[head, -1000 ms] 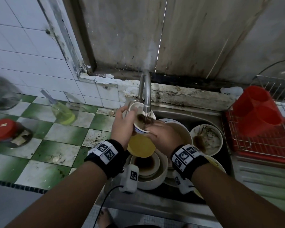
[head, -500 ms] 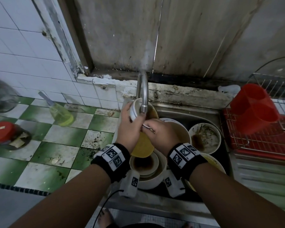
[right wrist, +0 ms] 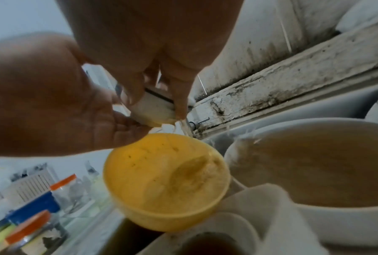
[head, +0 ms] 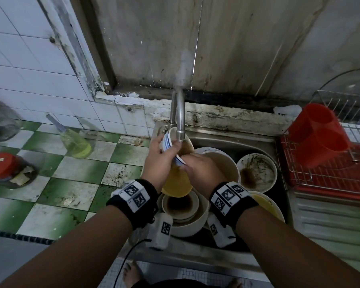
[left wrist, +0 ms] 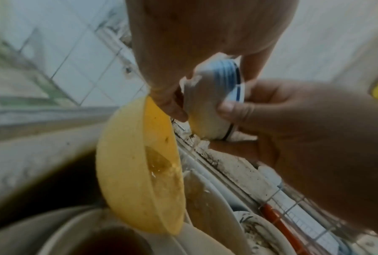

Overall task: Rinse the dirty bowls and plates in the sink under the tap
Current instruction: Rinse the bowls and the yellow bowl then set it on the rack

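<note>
Both hands hold a small white bowl with blue stripes (head: 168,143) tipped on its side right under the tap spout (head: 180,129). My left hand (head: 157,154) grips its outer wall and rim. From the other side my right hand (head: 197,167) pinches its lower rim. The left wrist view shows the striped bowl (left wrist: 210,96) between the fingers of both hands. Brownish water runs from it into a yellow bowl (head: 176,182) just below, also seen as the yellow bowl (right wrist: 162,181). The sink (head: 227,140) holds several dirty bowls.
A stack of brown-stained white bowls (head: 181,206) sits under my wrists, a large white bowl (head: 222,163) and a smeared bowl (head: 257,173) to the right. A red dish rack (head: 324,175) with a red holder (head: 318,134) stands right. A soap bottle (head: 75,142) and jars sit on the tiled counter left.
The striped bowl went from mouth-up with brown liquid to tipped on its side, raised closer to the spout; both hands turned with it.
</note>
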